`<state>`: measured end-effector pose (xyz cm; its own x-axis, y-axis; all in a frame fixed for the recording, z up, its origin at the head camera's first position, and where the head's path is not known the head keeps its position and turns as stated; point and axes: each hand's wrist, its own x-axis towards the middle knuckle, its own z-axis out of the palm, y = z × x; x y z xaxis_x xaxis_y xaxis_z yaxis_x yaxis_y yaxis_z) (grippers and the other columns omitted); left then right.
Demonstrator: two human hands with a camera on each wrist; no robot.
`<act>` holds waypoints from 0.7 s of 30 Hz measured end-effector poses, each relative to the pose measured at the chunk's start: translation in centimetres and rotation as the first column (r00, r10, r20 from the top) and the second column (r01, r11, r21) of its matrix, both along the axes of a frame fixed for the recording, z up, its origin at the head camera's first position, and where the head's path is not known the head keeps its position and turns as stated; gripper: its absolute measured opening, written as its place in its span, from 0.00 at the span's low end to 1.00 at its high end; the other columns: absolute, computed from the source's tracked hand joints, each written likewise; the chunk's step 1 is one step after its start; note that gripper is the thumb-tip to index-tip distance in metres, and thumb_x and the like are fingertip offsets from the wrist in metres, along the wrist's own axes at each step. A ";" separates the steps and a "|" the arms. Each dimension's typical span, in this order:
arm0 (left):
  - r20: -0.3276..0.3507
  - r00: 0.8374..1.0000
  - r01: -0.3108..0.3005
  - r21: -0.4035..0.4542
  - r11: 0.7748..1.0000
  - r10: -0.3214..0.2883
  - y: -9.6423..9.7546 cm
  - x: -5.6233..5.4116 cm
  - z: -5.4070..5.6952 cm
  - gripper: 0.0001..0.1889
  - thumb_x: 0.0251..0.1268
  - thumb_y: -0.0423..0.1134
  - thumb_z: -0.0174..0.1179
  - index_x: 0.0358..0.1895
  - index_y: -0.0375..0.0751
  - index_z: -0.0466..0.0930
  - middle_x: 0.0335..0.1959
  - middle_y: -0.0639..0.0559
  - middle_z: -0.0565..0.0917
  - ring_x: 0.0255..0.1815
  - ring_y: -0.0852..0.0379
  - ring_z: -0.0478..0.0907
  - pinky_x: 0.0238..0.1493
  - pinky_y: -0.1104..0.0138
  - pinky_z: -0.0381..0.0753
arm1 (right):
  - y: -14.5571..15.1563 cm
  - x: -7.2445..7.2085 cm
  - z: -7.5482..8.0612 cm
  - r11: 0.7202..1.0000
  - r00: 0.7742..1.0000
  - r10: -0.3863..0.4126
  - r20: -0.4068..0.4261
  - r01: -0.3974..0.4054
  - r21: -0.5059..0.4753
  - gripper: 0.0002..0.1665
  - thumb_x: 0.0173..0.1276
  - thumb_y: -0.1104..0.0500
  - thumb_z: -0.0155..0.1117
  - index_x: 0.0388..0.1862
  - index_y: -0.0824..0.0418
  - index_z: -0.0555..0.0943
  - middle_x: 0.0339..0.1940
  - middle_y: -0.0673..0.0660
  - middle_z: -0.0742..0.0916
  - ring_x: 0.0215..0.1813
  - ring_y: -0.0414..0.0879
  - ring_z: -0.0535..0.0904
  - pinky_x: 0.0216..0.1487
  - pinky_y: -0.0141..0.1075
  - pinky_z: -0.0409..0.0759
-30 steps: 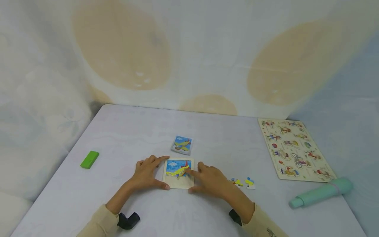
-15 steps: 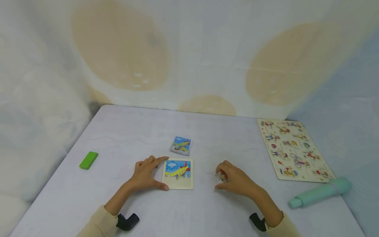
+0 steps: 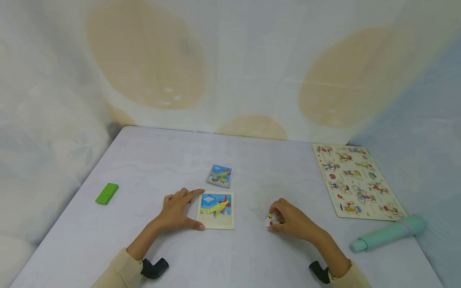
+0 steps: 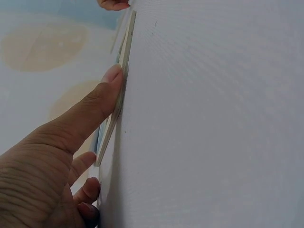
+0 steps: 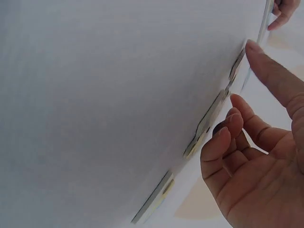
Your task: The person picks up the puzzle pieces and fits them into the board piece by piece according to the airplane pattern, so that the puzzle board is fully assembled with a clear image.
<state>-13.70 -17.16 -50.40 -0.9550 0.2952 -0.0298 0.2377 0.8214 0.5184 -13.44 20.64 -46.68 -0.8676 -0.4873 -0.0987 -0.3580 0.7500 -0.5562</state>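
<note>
In the head view a small wooden puzzle frame (image 3: 233,212) lies flat, its upper part filled with a yellow airplane picture and its lower part bare wood. My left hand (image 3: 179,212) holds it at the left side, thumb at the near corner and index finger at the far corner. To the right, my right hand (image 3: 293,220) pinches a puzzle piece (image 3: 268,222) low at the tabletop between thumb and index finger. The right wrist view shows the thumb tip on that piece. Two more puzzle pieces, a middle piece (image 5: 204,124) and a lower piece (image 5: 154,197), lie along the surface beside the curled fingers.
A card with the airplane picture (image 3: 220,176) lies beyond the frame. Far left is a green block (image 3: 107,193). A large pegged puzzle board (image 3: 354,184) and a rolled mint-green tube (image 3: 389,234) lie to the right. Curtains border the table (image 3: 162,156).
My right hand has left the airplane picture and moved right to the loose pieces, its thumb and index finger now on one. My left hand stays at the frame.
</note>
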 end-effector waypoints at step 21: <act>0.000 1.000 0.003 0.004 1.000 -0.003 0.0 0.1 -0.1 0.57 0.29 0.69 0.78 0.73 0.59 0.66 0.35 0.55 0.64 0.42 0.58 0.62 0.50 0.52 0.54 | -0.3 0.2 -0.3 1.000 0.993 0.016 -0.119 -0.014 0.020 0.18 0.54 0.53 0.79 0.38 0.60 0.82 0.32 0.46 0.76 0.31 0.35 0.69 0.33 0.28 0.73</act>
<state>-13.63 -17.18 -50.48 -0.9542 0.2978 -0.0285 0.2400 0.8188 0.5216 -13.27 20.30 -47.00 -0.8662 -0.4996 -0.0050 -0.4321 0.7541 -0.4946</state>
